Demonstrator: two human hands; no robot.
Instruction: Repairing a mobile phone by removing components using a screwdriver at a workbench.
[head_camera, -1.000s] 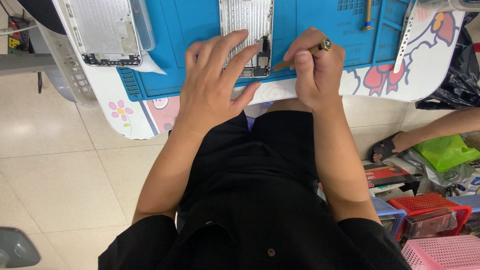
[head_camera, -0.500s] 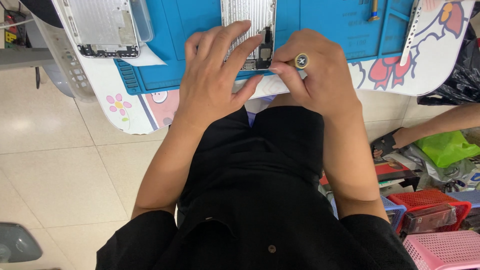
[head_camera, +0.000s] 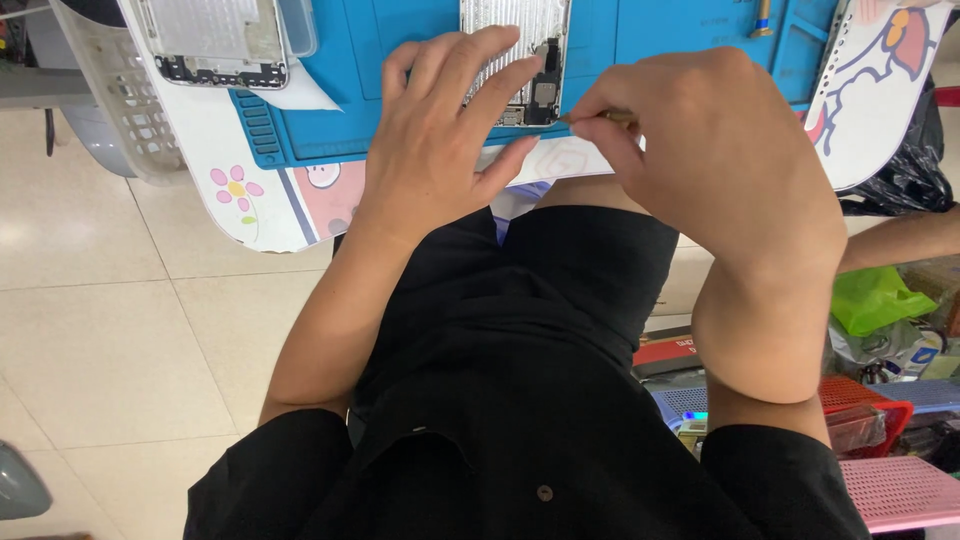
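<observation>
A crumpled bright green plastic package (head_camera: 872, 297) lies at about four o'clock, above a flat red box (head_camera: 668, 353) with a printed label, near centre right.

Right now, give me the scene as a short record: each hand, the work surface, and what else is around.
left hand: flat on the opened phone, steadying it
right hand: pinching a thin tool, tip at the phone's lower edge
surface: blue mat on a white table with flower print
other: second opened phone at upper left; pink basket on the floor at right
</observation>
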